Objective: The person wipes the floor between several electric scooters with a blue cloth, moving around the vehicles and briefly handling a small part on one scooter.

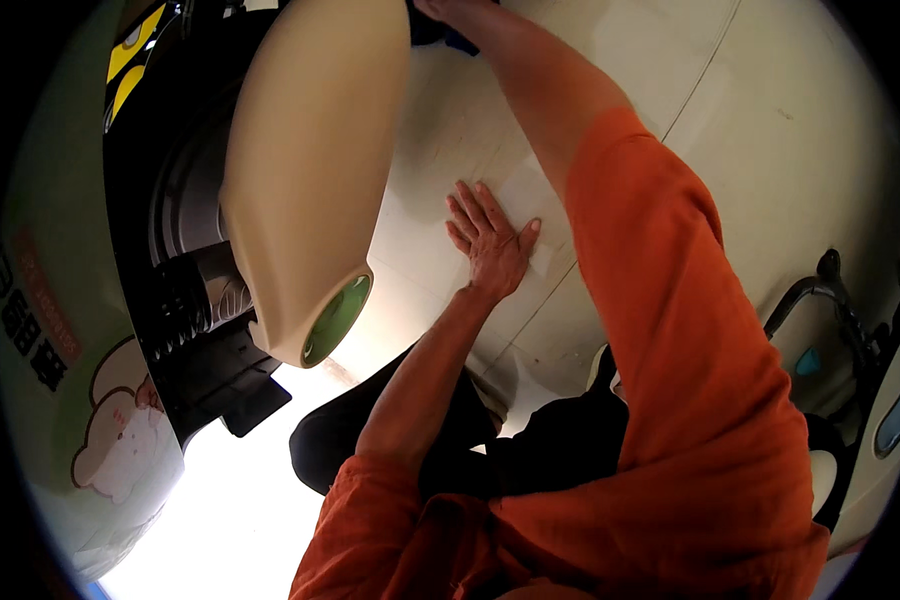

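My left hand [490,243] is pressed palm down on the pale tiled floor [530,310], fingers stretched out and thumb apart. To its left hangs a large beige curved plastic cover [315,150] with a green oval inset [337,320] at its lower end. My right arm, in an orange sleeve, reaches far forward. My right hand [448,6] shows only in part at the upper edge, close to a dark blue or black thing [457,38]. Its fingers are cut off, so any grip is hidden.
Black ribbed plastic parts [185,310] stand beside the cover. At far left is a pale green printed surface with a cartoon bear [120,430]. A black curved bar [820,290] and a white body with a blue window [898,415] stand at right. My dark-trousered legs [560,440] are folded below me.
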Available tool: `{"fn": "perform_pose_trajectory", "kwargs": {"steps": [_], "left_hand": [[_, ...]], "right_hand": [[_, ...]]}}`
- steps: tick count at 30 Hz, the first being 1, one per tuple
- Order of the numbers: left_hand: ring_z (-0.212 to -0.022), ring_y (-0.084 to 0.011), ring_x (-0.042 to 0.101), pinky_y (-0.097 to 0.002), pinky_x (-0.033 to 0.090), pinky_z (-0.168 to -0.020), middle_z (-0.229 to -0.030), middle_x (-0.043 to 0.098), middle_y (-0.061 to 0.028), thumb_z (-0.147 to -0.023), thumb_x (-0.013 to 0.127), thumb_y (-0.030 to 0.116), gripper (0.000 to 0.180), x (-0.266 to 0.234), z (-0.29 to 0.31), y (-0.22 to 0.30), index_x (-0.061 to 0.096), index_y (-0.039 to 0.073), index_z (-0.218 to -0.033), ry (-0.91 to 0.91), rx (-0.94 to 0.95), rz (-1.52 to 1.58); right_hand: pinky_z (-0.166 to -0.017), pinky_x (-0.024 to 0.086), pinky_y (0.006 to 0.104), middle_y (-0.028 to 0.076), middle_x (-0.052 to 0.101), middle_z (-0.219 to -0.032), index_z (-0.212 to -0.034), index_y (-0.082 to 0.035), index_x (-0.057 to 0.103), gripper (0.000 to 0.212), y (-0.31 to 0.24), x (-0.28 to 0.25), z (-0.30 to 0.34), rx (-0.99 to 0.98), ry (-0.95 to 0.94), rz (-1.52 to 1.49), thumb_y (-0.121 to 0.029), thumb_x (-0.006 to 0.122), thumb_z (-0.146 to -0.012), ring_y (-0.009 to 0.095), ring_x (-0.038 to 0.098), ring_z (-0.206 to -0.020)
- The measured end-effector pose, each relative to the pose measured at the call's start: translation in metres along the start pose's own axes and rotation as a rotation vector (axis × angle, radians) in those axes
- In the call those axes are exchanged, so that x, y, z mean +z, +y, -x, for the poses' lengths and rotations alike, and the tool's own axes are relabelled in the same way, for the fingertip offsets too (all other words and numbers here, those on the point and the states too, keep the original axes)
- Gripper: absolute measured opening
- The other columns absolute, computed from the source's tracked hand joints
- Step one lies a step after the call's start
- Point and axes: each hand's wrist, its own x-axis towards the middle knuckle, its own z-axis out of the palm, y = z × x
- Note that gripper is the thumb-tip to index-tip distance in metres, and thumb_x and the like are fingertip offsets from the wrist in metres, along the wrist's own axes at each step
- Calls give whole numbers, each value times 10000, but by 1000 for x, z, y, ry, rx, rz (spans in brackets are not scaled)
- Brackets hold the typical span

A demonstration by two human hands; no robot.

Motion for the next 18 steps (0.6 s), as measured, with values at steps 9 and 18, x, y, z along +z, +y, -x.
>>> {"fn": "perform_pose_trajectory", "kwargs": {"steps": [9, 18], "left_hand": [[-1369, -519, -221, -667, -95, -1053, -1528, -166, -280, -834, 580, 441, 993, 36, -4, -30, -34, 38, -1504, 38, 140, -241], [-1402, -520, -44, -644, 57, -1095, -1536, -42, -295, -893, 542, 379, 811, 12, -5, -5, 114, 81, -1513, 30, -13, -296]], "right_hand": [[-1147, 170, 452, 124, 341, -1504, -1417, -63, 404, 528, -65, 82, 147, -283, -409, -954, -284, 384, -938, 247, 280, -1402], [-1164, 138, 424, 16, 334, -1523, -1398, -202, 457, 559, -12, 4, 197, -631, -330, 308, -448, 521, -901, 185, 237, -1429]]}}
